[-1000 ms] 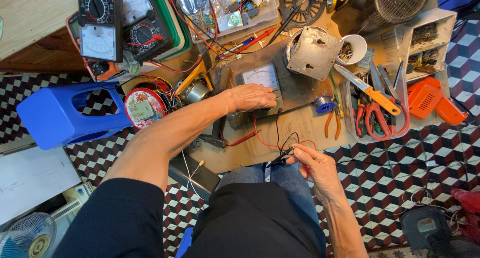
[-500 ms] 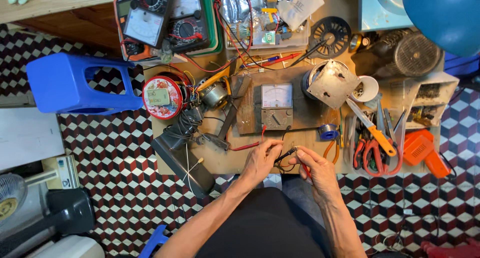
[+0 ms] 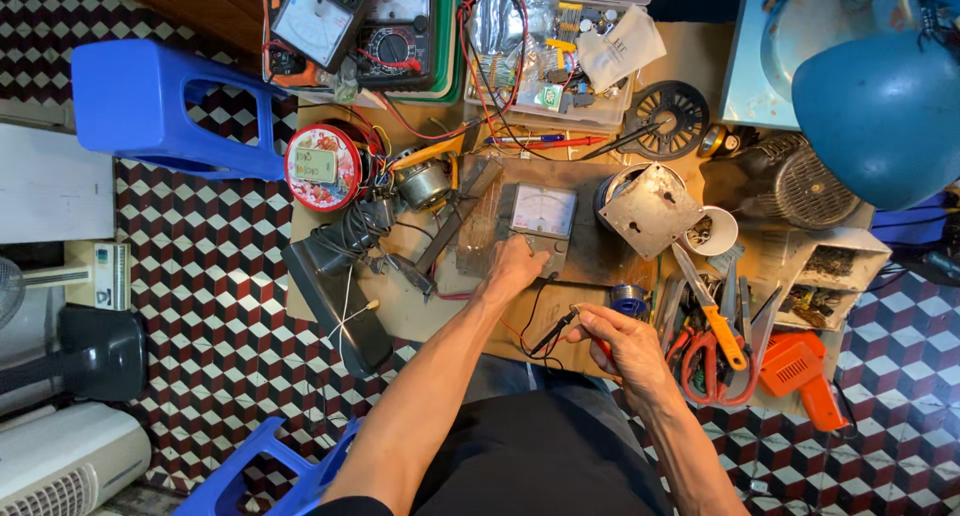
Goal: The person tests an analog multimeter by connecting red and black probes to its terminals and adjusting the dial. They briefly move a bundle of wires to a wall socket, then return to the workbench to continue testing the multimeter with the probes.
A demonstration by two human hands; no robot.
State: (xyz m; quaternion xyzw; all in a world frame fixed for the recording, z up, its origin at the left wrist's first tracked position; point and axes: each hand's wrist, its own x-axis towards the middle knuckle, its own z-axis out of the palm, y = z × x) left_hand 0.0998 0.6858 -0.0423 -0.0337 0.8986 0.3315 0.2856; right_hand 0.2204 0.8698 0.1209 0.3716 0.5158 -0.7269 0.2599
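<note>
Meter (image 3: pixel 541 214), a flat box with a pale dial face, lay near the middle of the surface (image 3: pixel 420 321), its long axis running away from the person. It sat just ahead of the left hand (image 3: pixel 517 269), whose fingers curled loosely onto its near edge, touching rather than gripping. The right hand (image 3: pixel 617 338) was nearer the body and off to the right, its fingers pinched shut on a thin black probe (image 3: pixel 552 334) that pointed left; the probe's dark wire looped up toward the meter. So the left hand was the closer of the two, with the meter lying forward and left of the probe tip. Just right of the meter a tin (image 3: pixel 640 204) stood under a square metal plate, then a white cup (image 3: pixel 712 234). Beside the right hand lay red-handled cutters (image 3: pixel 700 361) and an orange-handled knife (image 3: pixel 716 328). At the far edge I counted three more meters (image 3: pixel 350 16) stacked together. One red tin (image 3: pixel 322 166) sat left, by a blue stool (image 3: pixel 165 106) on the checked floor (image 3: pixel 200 276).
</note>
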